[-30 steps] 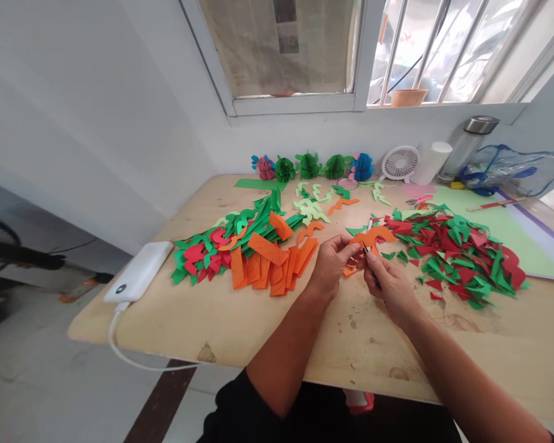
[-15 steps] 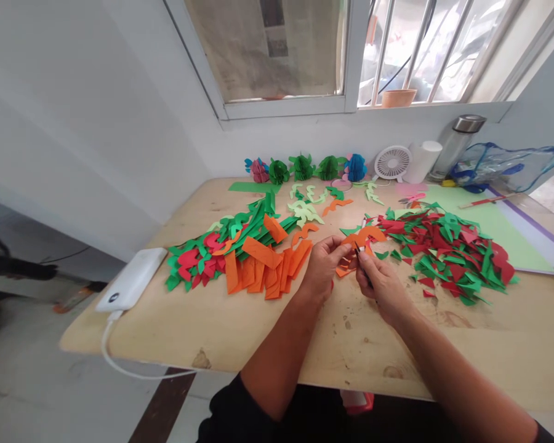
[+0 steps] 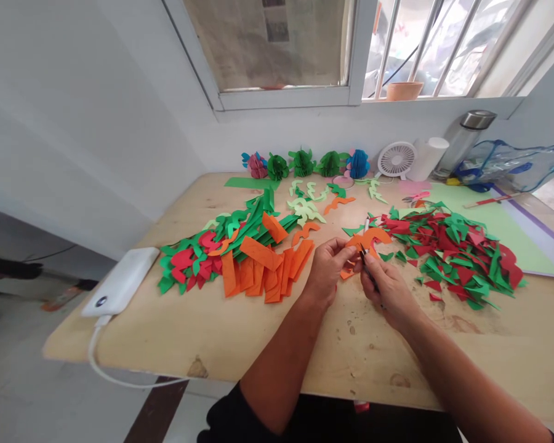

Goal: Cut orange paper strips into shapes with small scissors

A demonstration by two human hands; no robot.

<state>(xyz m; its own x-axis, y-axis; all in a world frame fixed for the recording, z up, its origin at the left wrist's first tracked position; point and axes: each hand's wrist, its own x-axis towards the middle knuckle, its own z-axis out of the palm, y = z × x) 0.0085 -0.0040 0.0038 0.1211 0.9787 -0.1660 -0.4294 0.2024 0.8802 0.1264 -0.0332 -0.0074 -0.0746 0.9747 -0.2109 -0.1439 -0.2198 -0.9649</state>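
My left hand pinches a curved piece of orange paper above the table. My right hand is closed around a small dark-handled cutting tool, which looks like scissors; its tip meets the orange paper. The fingers hide part of the tool. Left of my hands lie folded orange paper strips in a loose stack. Behind them, green strips sit beside red and green cut shapes. A finished orange wavy piece rests just beyond my left hand.
On the right spreads a heap of red and green scraps. Along the wall stand folded paper figures, a small white fan and a glass bottle. A white power bank with its cable lies at the left edge.
The camera view has shifted slightly. Both hands stay together on the orange paper, with the cutting tool's tip still against it and the paper tilted a little differently.
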